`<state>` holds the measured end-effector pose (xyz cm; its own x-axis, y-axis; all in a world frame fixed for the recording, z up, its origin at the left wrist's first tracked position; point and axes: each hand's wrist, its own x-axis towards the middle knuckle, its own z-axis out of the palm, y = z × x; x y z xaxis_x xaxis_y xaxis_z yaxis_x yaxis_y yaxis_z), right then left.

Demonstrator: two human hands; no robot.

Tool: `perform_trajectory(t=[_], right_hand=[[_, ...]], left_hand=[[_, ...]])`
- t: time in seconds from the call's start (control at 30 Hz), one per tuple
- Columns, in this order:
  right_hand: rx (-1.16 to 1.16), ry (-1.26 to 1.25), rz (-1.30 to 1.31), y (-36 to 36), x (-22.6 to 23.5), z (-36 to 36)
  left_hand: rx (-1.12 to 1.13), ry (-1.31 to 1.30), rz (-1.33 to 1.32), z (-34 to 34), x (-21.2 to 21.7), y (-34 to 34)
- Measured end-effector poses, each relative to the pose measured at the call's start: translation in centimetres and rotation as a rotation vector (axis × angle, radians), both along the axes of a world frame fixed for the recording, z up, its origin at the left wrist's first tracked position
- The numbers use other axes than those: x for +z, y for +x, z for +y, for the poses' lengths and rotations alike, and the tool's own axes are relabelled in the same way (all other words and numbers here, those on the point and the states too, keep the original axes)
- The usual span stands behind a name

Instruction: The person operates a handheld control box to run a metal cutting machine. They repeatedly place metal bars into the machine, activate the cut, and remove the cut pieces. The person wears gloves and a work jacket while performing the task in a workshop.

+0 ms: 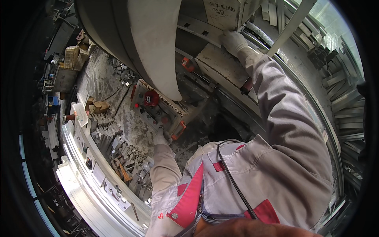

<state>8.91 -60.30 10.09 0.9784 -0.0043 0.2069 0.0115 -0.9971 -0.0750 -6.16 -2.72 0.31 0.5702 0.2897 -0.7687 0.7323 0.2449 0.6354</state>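
Note:
My left hand [159,138], in a pale glove, is at the near edge of a control panel [162,123]. A big red button [151,98] and several smaller knobs sit on this panel. The left fingers are small and partly lost against the panel, so their grip is unclear. Stretched forward to the upper right, my gloved right hand [233,42] curls over a long pale metal bar [199,31] with square holes. Its fingertips are hidden. A large curved pale guard [156,43] rises between the panel and the bar.
Metal offcuts [134,164] lie in heaps on the floor at left, beside long white profiles [85,189]. Cardboard boxes [72,57] stand farther back. Stacked metal lengths [347,106] line the right. An orange bracket [179,130] sticks out near the panel.

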Motion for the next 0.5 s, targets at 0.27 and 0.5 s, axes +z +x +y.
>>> perform_trajectory(t=[0.27, 0.5], right_hand=[[0.004, -0.003, -0.005, 0.03, -0.05, -0.03], [0.004, -0.012, 0.022, 0.06, 0.07, 0.04]], left_hand=[[0.044, 0.011, 0.060, 0.05, -0.32, 0.33], [0.065, 0.010, 0.043, 0.27, -0.68, 0.21]])
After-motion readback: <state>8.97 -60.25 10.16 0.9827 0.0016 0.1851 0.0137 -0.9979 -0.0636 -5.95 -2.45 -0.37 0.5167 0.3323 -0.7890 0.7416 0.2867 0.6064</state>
